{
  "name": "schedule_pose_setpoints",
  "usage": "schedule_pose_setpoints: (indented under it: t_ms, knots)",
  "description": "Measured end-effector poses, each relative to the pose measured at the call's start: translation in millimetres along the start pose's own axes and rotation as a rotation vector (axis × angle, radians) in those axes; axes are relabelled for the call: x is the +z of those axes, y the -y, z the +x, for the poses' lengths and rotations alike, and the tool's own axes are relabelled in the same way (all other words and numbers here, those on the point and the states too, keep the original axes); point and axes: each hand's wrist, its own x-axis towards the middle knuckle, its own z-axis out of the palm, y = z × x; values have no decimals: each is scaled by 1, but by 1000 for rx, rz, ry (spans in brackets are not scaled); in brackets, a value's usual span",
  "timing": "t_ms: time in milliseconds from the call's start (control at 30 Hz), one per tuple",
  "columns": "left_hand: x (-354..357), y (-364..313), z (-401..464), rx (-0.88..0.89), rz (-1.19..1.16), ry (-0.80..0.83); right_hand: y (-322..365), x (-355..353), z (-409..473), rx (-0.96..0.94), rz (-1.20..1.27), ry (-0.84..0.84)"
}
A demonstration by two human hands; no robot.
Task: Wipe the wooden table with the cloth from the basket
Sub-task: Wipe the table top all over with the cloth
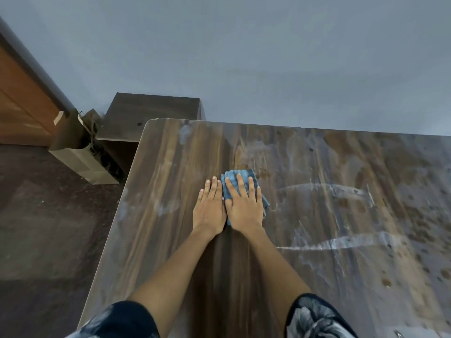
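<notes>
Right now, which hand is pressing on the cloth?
The right hand lies flat on the blue cloth; the left hand rests beside it on the bare wooden table.

cloth (pixel 244 178) mostly hidden under right hand (pixel 244 206), table (pixel 341 215) cut off right

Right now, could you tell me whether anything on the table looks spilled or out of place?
Yes: the wooden table carries whitish smears and brown spots on its right side, beyond the blue cloth under the right hand.
</notes>
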Motion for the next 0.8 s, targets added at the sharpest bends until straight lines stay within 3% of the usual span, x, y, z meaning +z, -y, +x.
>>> schedule_pose_setpoints:
  t_ms: [333, 533, 633, 800]
  knots:
    - [-11, 16, 137, 56, 78, -39, -10, -14, 139, -4, -13, -94]
    - [-14, 38, 160, 133, -1, -142, -2, -20, 202, 2, -39, -120]
    - [-11, 36, 154, 49, -95, -238, 16, -23, 227, -42, -38, -93]
    - [-12, 36, 152, -121, -166, -330, 29, -21, 224, -284, -108, -57]
